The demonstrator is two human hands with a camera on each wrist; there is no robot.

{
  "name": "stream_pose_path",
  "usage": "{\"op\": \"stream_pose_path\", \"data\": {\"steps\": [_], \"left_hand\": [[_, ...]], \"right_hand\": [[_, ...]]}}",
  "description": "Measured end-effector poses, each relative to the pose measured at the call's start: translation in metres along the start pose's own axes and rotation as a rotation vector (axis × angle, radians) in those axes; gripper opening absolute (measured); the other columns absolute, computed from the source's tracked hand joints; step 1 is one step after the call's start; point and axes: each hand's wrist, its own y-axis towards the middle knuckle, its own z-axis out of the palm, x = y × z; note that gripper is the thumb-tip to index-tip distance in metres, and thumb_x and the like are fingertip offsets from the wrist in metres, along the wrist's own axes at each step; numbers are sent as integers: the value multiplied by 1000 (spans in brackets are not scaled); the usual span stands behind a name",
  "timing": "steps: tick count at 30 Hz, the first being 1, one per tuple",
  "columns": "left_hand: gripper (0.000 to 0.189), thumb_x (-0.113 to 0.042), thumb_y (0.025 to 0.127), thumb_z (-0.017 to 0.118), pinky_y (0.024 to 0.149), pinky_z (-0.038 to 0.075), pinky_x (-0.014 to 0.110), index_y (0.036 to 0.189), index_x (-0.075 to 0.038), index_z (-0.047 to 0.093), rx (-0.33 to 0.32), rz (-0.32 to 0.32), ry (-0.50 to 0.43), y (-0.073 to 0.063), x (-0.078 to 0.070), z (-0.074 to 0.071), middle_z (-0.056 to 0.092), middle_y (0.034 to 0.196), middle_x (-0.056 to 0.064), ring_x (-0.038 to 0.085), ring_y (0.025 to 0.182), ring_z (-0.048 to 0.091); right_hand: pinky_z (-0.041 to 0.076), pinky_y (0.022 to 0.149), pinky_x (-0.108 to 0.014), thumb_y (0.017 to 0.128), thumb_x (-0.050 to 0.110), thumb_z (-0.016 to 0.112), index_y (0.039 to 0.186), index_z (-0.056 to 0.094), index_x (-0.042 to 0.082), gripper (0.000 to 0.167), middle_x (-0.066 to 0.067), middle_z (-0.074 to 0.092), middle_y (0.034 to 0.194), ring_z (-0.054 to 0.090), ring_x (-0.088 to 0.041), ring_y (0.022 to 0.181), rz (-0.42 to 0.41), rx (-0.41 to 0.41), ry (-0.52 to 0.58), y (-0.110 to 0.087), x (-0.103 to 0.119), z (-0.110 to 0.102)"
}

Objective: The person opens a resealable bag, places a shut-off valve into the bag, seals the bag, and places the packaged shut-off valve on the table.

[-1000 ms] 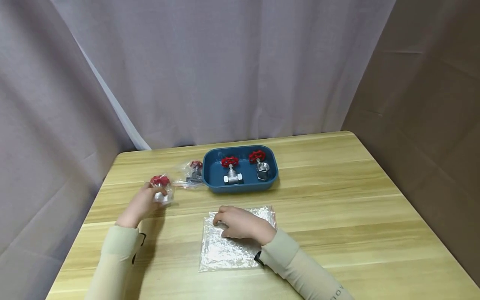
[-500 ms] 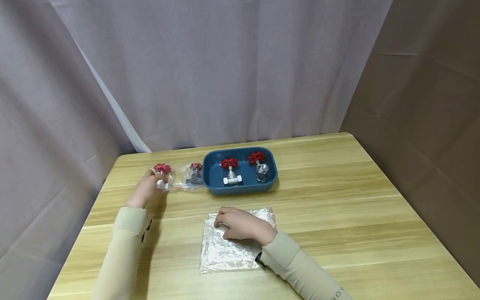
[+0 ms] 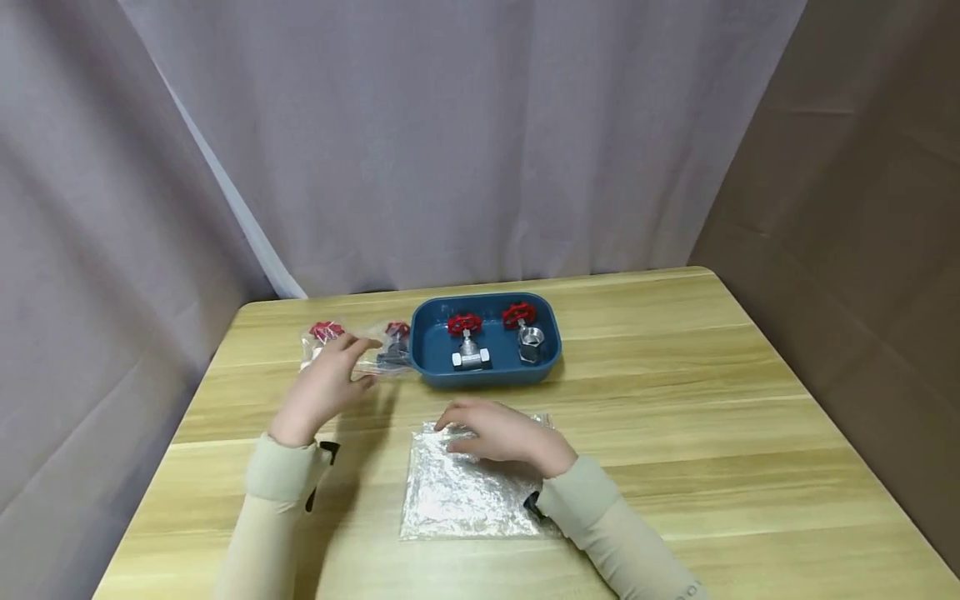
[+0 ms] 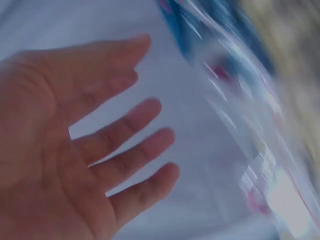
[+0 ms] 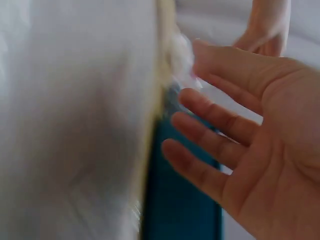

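Note:
My left hand (image 3: pixel 324 390) is in the air in front of two bagged valves, its fingers spread and holding nothing. One bagged valve with a red handwheel (image 3: pixel 327 332) lies behind that hand, partly hidden by it. Beside the tray lies the other bagged valve (image 3: pixel 393 353). My right hand (image 3: pixel 504 435) hovers over a stack of clear zip bags (image 3: pixel 453 496), fingers loosely bent and nothing in them. In the right wrist view the palm and separate fingers of the right hand (image 5: pixel 235 130) show plainly. The left wrist view shows the left palm (image 4: pixel 100 145) with fingers extended.
A blue tray (image 3: pixel 491 380) stands at the back of the wooden table (image 3: pixel 675 433). In it are two unbagged metal valves with red handwheels, a T-shaped valve (image 3: pixel 470 357) and a hexagonal-ended valve (image 3: pixel 531 343). A grey curtain (image 3: pixel 450 150) hangs behind the table.
The left hand first pushed the bagged valve back to a spot near the other one, then let go and moved right and nearer. The right hand has risen slightly over the bags.

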Motion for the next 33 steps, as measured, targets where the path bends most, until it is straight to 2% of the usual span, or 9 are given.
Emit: {"op": "stream_pose_path", "data": {"steps": [3,5,8,11,18,23,27,33], "left_hand": [[46,-14,87,79,93,52,51,129,-6,64,47,95,-13,4,-33,3,62,121,15,34,111,62],[43,-15,87,79,89,54,49,127,-8,65,88,153,-22,4,-48,9,64,122,12,31,108,64],[41,-15,87,79,87,55,44,125,-10,66,157,219,-31,0,-62,25,64,123,8,26,107,65],[40,-13,85,80,87,55,40,123,-9,67,228,271,-38,-5,-70,40,65,121,7,23,105,65],[43,-22,82,83,77,55,36,121,-12,68,364,314,38,-18,-77,66,64,110,4,19,93,62],[45,-18,77,87,76,53,32,118,-14,69,395,321,44,-22,-76,75,61,109,2,16,94,58],[48,-13,75,87,78,53,31,119,-12,69,393,313,-9,-19,-73,79,60,111,3,16,95,56],[53,-6,75,86,87,52,35,124,-7,67,411,277,-108,-3,-63,83,59,117,7,19,99,55]], "right_hand": [[49,97,-38,97,17,68,128,66,6,33,-7,63,123,61,-24,113,29,-41,23,-11,-11,-19],[50,95,-40,96,14,69,129,65,4,34,-9,63,122,62,-27,111,68,-57,33,-21,-20,-29],[51,95,-43,95,14,70,130,64,3,36,-11,63,122,62,-30,111,137,-69,33,-38,-30,-37],[51,94,-44,94,13,71,130,64,2,38,-12,62,120,61,-30,109,200,-86,40,-54,-38,-39],[49,77,-36,86,15,81,128,64,4,46,-9,55,107,54,-20,87,337,-105,50,-79,-44,-34],[49,79,-38,82,15,83,116,68,8,37,-3,57,100,53,-17,87,357,-54,8,-81,-45,-30],[49,83,-39,83,11,81,110,68,7,30,-3,59,98,54,-18,88,344,-50,7,-78,-51,-29],[46,76,-35,85,7,79,107,68,4,24,-5,56,91,50,-18,83,324,-101,62,-69,-71,-30]]}}
